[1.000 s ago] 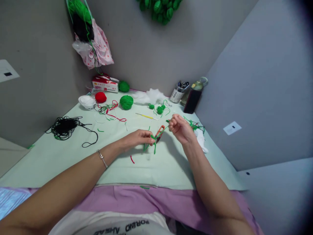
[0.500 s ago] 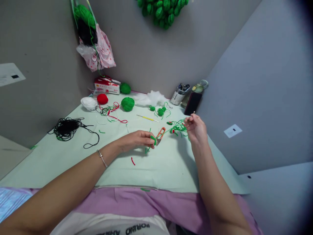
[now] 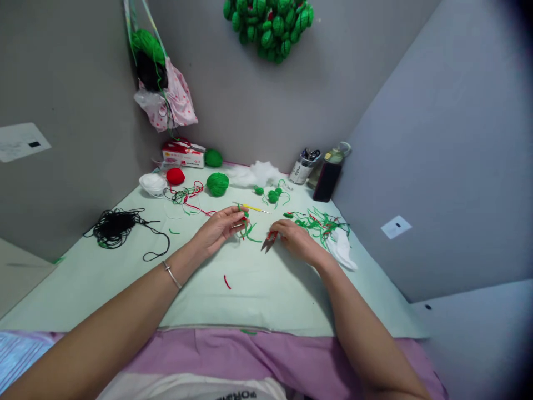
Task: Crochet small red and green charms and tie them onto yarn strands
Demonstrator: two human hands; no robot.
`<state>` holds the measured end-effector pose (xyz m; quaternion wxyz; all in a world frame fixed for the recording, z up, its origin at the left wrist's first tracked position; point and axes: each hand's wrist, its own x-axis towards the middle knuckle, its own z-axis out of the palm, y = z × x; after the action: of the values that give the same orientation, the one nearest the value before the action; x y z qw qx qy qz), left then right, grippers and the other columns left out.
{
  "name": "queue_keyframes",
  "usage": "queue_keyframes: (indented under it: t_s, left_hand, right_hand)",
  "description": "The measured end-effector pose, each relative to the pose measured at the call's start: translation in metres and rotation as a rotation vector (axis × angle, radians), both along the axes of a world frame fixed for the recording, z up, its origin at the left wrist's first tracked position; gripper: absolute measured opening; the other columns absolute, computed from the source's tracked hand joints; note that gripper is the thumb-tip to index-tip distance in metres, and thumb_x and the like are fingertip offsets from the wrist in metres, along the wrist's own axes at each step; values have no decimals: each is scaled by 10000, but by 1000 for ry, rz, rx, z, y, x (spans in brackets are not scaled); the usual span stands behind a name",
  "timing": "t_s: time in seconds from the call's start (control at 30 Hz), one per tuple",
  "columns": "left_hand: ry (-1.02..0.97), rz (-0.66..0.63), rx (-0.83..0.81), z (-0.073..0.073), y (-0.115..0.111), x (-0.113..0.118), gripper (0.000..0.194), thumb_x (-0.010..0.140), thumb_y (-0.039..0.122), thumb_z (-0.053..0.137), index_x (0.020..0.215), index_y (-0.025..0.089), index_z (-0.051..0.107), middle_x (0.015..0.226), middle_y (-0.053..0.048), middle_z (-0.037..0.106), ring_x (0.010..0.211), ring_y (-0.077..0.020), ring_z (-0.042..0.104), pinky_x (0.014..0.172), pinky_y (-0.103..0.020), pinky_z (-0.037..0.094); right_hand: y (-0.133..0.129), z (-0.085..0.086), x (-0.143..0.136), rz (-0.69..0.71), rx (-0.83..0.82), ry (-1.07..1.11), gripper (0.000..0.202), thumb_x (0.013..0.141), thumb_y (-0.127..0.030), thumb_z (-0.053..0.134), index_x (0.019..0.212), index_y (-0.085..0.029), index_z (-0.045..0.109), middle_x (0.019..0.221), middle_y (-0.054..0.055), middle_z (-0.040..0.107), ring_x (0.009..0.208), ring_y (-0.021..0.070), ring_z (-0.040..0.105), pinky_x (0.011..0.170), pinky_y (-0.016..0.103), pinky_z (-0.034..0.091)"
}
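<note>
My left hand (image 3: 220, 226) pinches a small green and red yarn piece (image 3: 245, 216) near the table's middle, with loose green strands hanging from it. Just right of it, my right hand (image 3: 291, 238) has its fingers closed on orange-handled thread snips (image 3: 269, 242), their dark blades pointing down and left. A yellow crochet hook (image 3: 252, 208) lies behind the left fingertips. Past the right hand is a tangle of green and red yarn ends (image 3: 322, 224). A short red strand (image 3: 227, 282) lies in front of my hands.
Black yarn (image 3: 114, 226) is heaped at the left. Behind are white (image 3: 153, 184), red (image 3: 175, 176) and green yarn balls (image 3: 217, 184), a box (image 3: 183, 155), white stuffing (image 3: 262, 173), a pen cup (image 3: 300, 169) and a phone (image 3: 327, 181). White material (image 3: 342, 249) lies at the right.
My right hand has come down and left from its raised place and taken hold of the snips. My left hand has moved slightly up and left with the yarn piece. The view has tilted slightly.
</note>
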<state>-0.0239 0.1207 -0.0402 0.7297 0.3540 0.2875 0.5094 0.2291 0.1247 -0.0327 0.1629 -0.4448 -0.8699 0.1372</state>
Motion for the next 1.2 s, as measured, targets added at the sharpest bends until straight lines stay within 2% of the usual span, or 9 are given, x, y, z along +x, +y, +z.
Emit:
queue_keyframes:
  t_s: [0.1, 0.2, 0.4, 0.53, 0.63, 0.73, 0.87, 1.03, 1.2]
  left_hand:
    - [112, 33, 73, -1, -1, 2, 217, 745, 203, 764, 948, 143, 714, 891, -20, 675, 825, -113, 635, 862, -256, 484]
    - [214, 64, 119, -1, -3, 4, 265, 722, 240, 782, 964, 154, 717, 903, -20, 675, 825, -119, 623, 849, -263, 466]
    - [289, 69, 195, -4, -4, 6, 378, 691, 262, 790, 1050, 178, 704, 948, -40, 675, 845, -149, 615, 825, -288, 455]
    - [288, 81, 198, -3, -4, 7, 430, 692, 259, 781, 1102, 173, 682, 882, -27, 650, 806, -145, 608, 793, -284, 457]
    - [294, 81, 196, -1, -6, 7, 441, 696, 246, 775, 1119, 172, 674, 858, -14, 630, 810, -140, 603, 799, -277, 457]
    - [310, 59, 212, -1, -8, 8, 441, 702, 239, 769, 1126, 173, 670, 864, -11, 625, 805, -132, 591, 788, -265, 455]
    - [318, 35, 249, -4, -9, 9, 468, 703, 250, 766, 1152, 180, 657, 895, -24, 644, 806, -142, 592, 766, -273, 457]
    - [341, 21, 253, -5, -9, 10, 464, 705, 247, 766, 1153, 186, 657, 940, -38, 672, 833, -153, 610, 783, -284, 460]
    - [343, -15, 242, -5, -11, 11, 429, 706, 229, 762, 1124, 187, 674, 950, -35, 687, 837, -146, 619, 810, -289, 457]
  right_hand:
    - [-3, 4, -3, 67, 69, -131, 400, 814, 22, 475, 1099, -184, 666, 1073, 97, 657, 1024, 214, 559, 844, 306, 424]
    - [-5, 6, -7, 40, 125, -288, 283, 876, -58, 501, 1055, -179, 683, 964, 108, 641, 946, 226, 538, 779, 305, 402]
    - [-9, 11, 2, -75, 70, -409, 189, 804, -40, 503, 902, -163, 607, 904, 94, 605, 805, 200, 528, 677, 292, 344]
    - [-16, 26, 8, -136, -33, -289, 194, 826, -84, 467, 973, -185, 543, 836, 44, 608, 680, 166, 501, 617, 274, 324]
    - [-22, 36, 3, -111, -66, -103, 255, 907, -153, 416, 1124, -209, 538, 902, 42, 639, 734, 171, 542, 673, 277, 377]
    - [-27, 38, -9, -60, -103, 61, 317, 957, -315, 457, 1254, -240, 537, 1037, 61, 670, 857, 191, 598, 759, 297, 423]
    - [-26, 31, -23, -73, -102, 173, 365, 975, -461, 430, 1196, -251, 630, 1069, 58, 704, 875, 199, 632, 764, 302, 434]
    - [-22, 25, -27, -106, -93, 150, 397, 966, -507, 424, 1102, -250, 695, 899, 33, 725, 748, 184, 623, 660, 279, 405]
    - [-23, 22, -31, -115, -104, 172, 360, 948, -482, 476, 1093, -245, 705, 928, 37, 737, 760, 184, 628, 660, 271, 393]
